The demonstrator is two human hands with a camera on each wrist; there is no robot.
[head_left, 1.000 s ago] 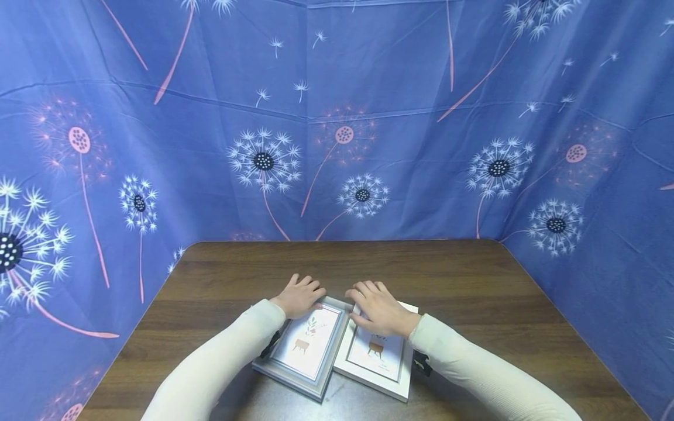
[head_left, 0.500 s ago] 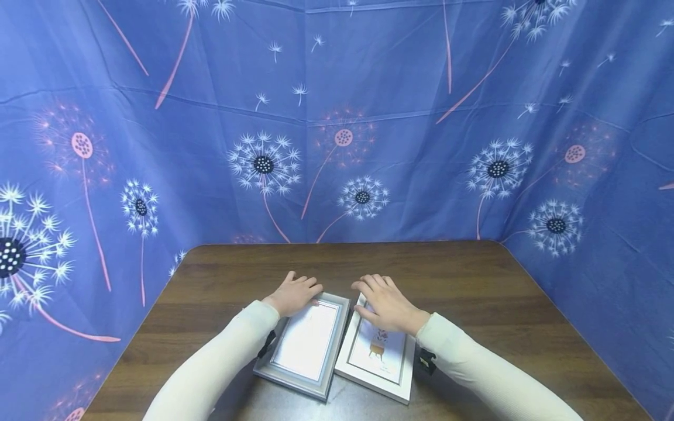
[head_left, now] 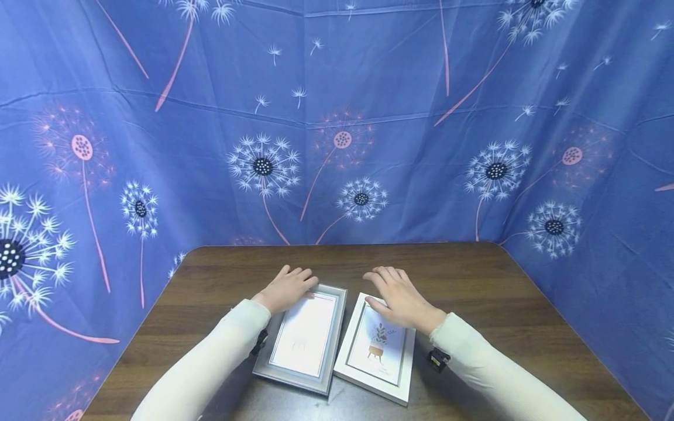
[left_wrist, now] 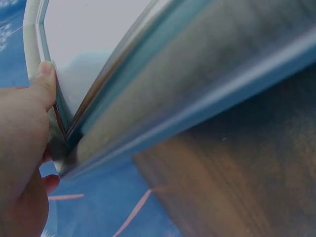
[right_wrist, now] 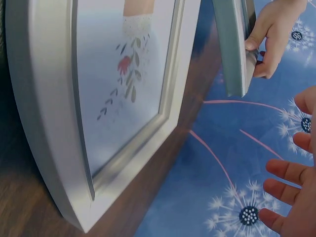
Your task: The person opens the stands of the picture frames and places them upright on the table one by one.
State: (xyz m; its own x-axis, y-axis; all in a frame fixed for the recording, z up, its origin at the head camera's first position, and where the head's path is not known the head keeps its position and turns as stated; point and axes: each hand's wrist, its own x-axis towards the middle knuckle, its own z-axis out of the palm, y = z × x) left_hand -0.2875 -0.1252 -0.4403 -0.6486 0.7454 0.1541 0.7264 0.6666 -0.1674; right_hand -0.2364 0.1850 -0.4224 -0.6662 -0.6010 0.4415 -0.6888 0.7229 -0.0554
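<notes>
- Grey frame (head_left: 305, 338): the left hand (head_left: 284, 288) pinches its far corner; a steady hold should keep it flat.
- White frame (head_left: 376, 346): the right hand (head_left: 401, 299), fingers spread, should press lightly.

No words, numbers or brand marks can be read anywhere. The print in the white frame (head_left: 377, 349) carries a faint line under its plant drawing, too small and blurred to make out.
</notes>
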